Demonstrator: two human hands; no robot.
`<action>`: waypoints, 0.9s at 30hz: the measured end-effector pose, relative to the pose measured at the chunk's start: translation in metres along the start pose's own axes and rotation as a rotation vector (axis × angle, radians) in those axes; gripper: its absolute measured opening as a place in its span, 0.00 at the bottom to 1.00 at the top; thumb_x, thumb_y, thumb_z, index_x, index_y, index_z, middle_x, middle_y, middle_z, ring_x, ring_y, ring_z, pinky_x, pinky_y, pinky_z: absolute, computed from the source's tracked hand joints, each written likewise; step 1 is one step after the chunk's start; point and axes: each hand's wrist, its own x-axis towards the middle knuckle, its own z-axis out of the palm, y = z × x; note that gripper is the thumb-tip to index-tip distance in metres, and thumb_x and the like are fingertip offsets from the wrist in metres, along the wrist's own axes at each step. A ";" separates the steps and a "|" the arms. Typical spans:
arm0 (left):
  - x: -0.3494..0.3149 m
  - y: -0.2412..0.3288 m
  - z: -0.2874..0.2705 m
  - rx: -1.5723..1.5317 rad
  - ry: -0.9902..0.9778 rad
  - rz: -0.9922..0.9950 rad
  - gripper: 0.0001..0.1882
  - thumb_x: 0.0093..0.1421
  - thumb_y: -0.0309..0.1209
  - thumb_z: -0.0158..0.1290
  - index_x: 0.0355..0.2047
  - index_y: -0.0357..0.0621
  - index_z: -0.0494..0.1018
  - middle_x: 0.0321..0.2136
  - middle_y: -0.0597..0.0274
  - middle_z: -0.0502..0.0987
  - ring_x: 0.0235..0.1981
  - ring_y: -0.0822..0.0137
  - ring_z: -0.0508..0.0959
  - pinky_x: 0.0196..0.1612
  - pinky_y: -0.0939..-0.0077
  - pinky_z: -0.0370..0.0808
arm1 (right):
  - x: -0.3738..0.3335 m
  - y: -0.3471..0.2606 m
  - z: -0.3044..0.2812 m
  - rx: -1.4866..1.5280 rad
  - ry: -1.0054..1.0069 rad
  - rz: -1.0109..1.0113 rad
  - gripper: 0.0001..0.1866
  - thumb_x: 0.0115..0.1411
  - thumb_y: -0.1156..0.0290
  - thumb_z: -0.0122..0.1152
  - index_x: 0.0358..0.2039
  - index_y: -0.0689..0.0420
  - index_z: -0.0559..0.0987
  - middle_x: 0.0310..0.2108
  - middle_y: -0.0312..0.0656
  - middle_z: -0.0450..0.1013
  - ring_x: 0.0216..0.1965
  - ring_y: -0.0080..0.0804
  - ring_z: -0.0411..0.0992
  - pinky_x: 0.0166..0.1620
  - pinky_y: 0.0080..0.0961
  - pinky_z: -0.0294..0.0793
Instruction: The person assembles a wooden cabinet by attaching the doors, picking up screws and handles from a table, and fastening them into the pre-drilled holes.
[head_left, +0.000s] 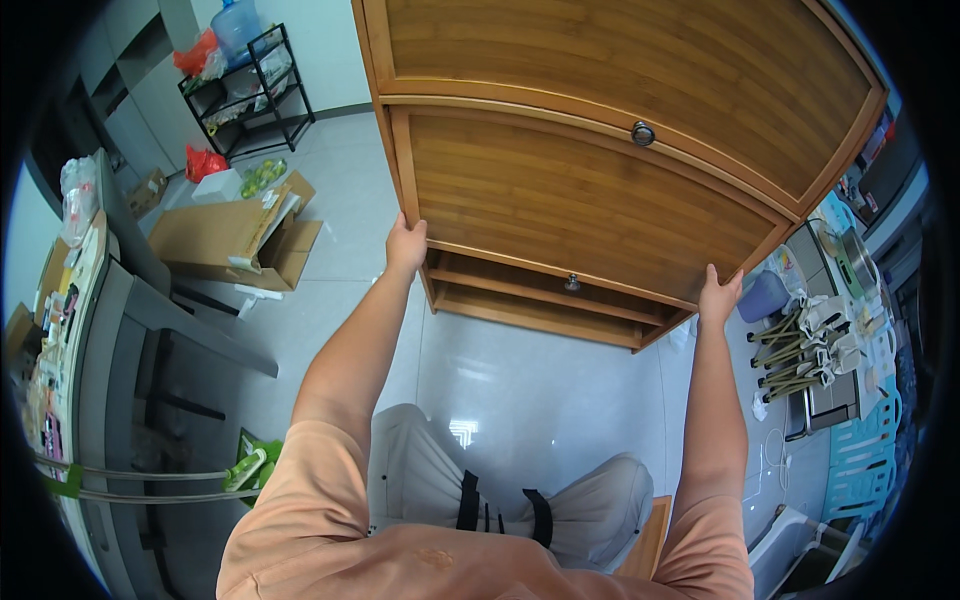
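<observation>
A tall brown wooden cabinet (600, 190) stands in front of me, with a dark round knob (643, 133) on its upper part. Its lower door panel (560, 190) has a second knob (572, 282) at the bottom edge, and open shelves (530, 305) show beneath. My left hand (406, 245) is closed round the panel's lower left edge, thumb at the front. At the lower right corner, my right hand (718, 297) grips the same panel, fingers partly hidden. Both arms are stretched forward.
An opened cardboard box (225, 235) lies on the floor at left, near a black rack (250, 95). A cluttered table (100, 330) runs along the left. Folded stools (805, 345), a purple bin (763, 296) and blue plastic crates (862, 455) stand at right. A wooden piece (645, 535) lies beside my leg.
</observation>
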 end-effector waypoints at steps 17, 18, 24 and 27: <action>-0.021 -0.051 0.005 -0.065 0.044 -0.155 0.24 0.54 0.34 0.50 0.50 0.38 0.62 0.36 0.54 0.73 0.35 0.65 0.73 0.37 0.75 0.69 | -0.061 0.052 0.043 0.257 -0.224 0.053 0.16 0.51 0.71 0.56 0.40 0.62 0.67 0.36 0.47 0.70 0.37 0.33 0.68 0.44 0.26 0.66; -0.018 -0.066 0.018 -0.085 0.019 -0.126 0.23 0.54 0.34 0.49 0.50 0.38 0.63 0.36 0.55 0.73 0.35 0.66 0.73 0.38 0.75 0.69 | -0.075 0.063 0.054 0.439 -0.412 0.014 0.12 0.52 0.70 0.56 0.36 0.61 0.72 0.31 0.43 0.73 0.34 0.30 0.70 0.40 0.24 0.69; -0.076 -0.048 0.049 -0.099 -0.392 -0.326 0.18 0.56 0.34 0.48 0.46 0.43 0.68 0.36 0.62 0.74 0.35 0.72 0.71 0.37 0.80 0.67 | -0.154 -0.037 0.081 0.168 -0.677 0.089 0.19 0.52 0.54 0.56 0.35 0.58 0.76 0.30 0.44 0.75 0.33 0.37 0.73 0.39 0.28 0.70; -0.108 -0.046 0.062 -0.048 -0.558 -0.355 0.16 0.57 0.36 0.47 0.45 0.45 0.69 0.37 0.67 0.74 0.37 0.72 0.71 0.39 0.76 0.67 | -0.154 -0.054 0.103 0.009 -0.729 0.142 0.22 0.52 0.50 0.55 0.34 0.58 0.75 0.29 0.46 0.75 0.34 0.41 0.72 0.39 0.31 0.70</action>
